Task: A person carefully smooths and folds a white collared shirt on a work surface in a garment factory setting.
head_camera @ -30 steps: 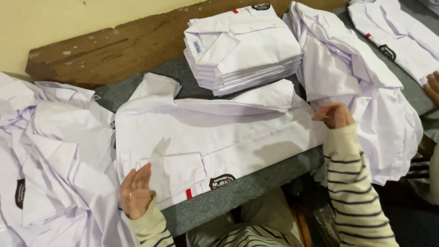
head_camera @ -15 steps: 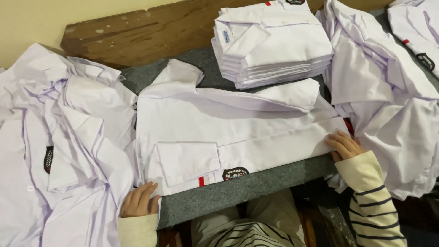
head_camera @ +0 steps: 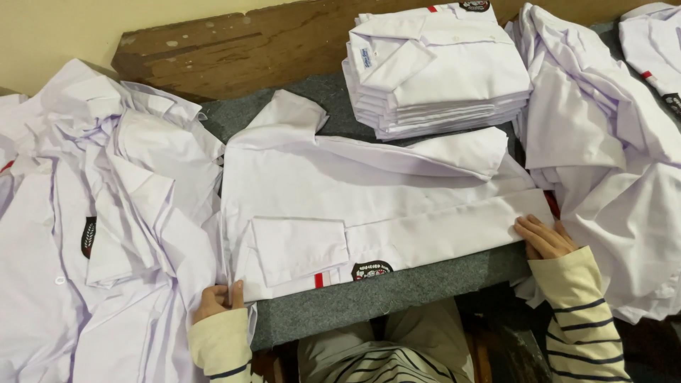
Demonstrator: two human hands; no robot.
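A white cotton-like woven shirt (head_camera: 369, 213), matt and lightly creased, lies on a grey felt-like table cover (head_camera: 397, 298) with a fuzzy, rough nap. Behind it runs a brown wooden board (head_camera: 234, 50), worn and chipped, dull in finish. Cream knit sleeves with dark stripes (head_camera: 582, 319) look soft and ribbed.

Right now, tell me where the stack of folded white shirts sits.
In the head view, the stack of folded white shirts sits at the top, right of centre, on the grey mat, just behind the shirt being folded and left of a loose shirt heap.
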